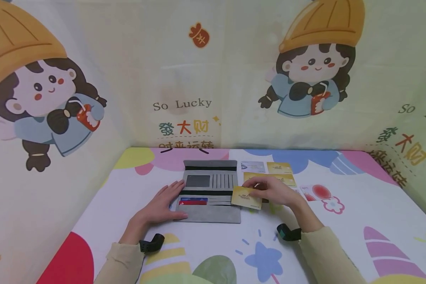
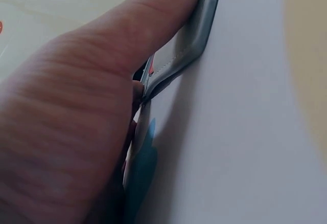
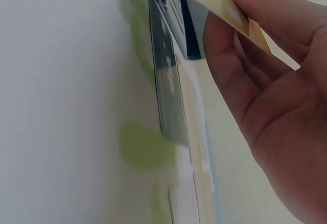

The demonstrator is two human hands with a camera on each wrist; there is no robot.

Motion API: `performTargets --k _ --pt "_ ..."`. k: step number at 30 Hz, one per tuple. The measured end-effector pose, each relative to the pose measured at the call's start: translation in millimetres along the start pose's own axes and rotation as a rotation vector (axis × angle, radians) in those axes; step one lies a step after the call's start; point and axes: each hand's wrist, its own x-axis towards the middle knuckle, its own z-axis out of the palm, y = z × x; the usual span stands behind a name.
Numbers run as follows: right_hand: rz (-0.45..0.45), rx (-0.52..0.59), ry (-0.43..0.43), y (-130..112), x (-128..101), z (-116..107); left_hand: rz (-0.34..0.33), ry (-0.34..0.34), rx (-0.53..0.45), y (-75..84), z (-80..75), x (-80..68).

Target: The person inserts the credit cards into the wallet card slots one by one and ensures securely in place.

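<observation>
1. One wallet [image 1: 213,216] lies unfolded on the table [image 1: 213,241], between a left hand [image 1: 165,200] and a right hand [image 1: 275,190].
2. The left hand is spread and loose, palm down, fingers pointing away along the wallet's left edge, with the thumb laid across its lower left corner. It rests on the wallet and grips nothing.
3. The right hand comes in from the right, wrist bent inward. Thumb and fingers are closed in a pinch on the far right part of a gold card [image 1: 242,196].
4. That gold card is held tilted over the right edge of the wallet's lower half. Whether it touches the wallet cannot be told.
5. A red card [image 1: 193,203] and a blue card [image 1: 195,199] show in a lower left pocket, mostly covered by it.
6. Beyond the right hand lie a silver card [image 1: 253,167] and other gold cards [image 1: 278,168], some partly hidden by that hand. A dark card [image 3: 171,93] lies under it, seen better from the right wrist.
7. In the left wrist view the thumb blocks most of the wallet, and the other fingers barely show.
8. The right wrist view cuts off the gold card at the top; its print is unreadable.
</observation>
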Motion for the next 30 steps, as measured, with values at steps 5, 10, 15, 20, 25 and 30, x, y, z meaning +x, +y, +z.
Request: performTargets --k 5,10,15,20,25,30 --pt "0.011 0.025 0.04 -3.5 9.5 6.4 -0.013 -0.009 0.007 0.1 0.2 0.7" --pt "-0.001 0.053 0.071 -6.9 17.6 12.8 -0.024 -0.012 0.016 0.7 -0.5 0.2" --pt "-0.021 0.042 0.087 -9.1 27.0 19.1 -0.026 -0.009 0.022 0.7 -0.9 -0.9" --pt "-0.035 0.053 0.089 -13.4 36.4 24.6 -0.03 -0.007 0.028 0.1 -1.0 -1.2" --pt "-0.013 0.072 0.085 -17.1 45.7 29.6 -0.028 -0.005 0.02 1.2 -1.9 -1.3" --pt "0.012 0.067 0.093 -19.7 54.7 35.1 -0.024 -0.008 0.023 0.7 -1.1 -0.1"
